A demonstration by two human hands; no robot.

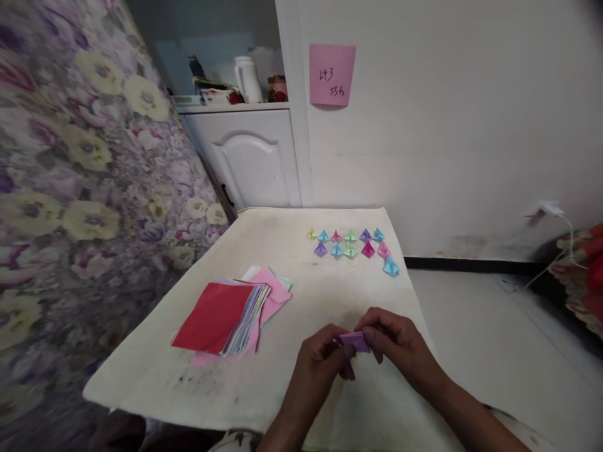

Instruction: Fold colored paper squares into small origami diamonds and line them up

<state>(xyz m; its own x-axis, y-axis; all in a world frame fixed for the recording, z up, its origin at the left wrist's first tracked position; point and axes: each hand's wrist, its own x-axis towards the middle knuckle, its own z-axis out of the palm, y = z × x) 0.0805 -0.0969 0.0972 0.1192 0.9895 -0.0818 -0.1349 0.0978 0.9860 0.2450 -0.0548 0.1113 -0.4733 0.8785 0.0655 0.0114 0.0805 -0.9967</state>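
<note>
A small purple paper (357,341) is pinched tight by the left hand (324,353) and the right hand (396,338). Little folded paper shapes (350,250) are set in rows on the table (320,298).

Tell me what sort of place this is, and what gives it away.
Probably a room in a home: a floral curtain hangs at the left, a white jug stands on a shelf above a panelled cabinet door, and a cloth covers the table.
</note>
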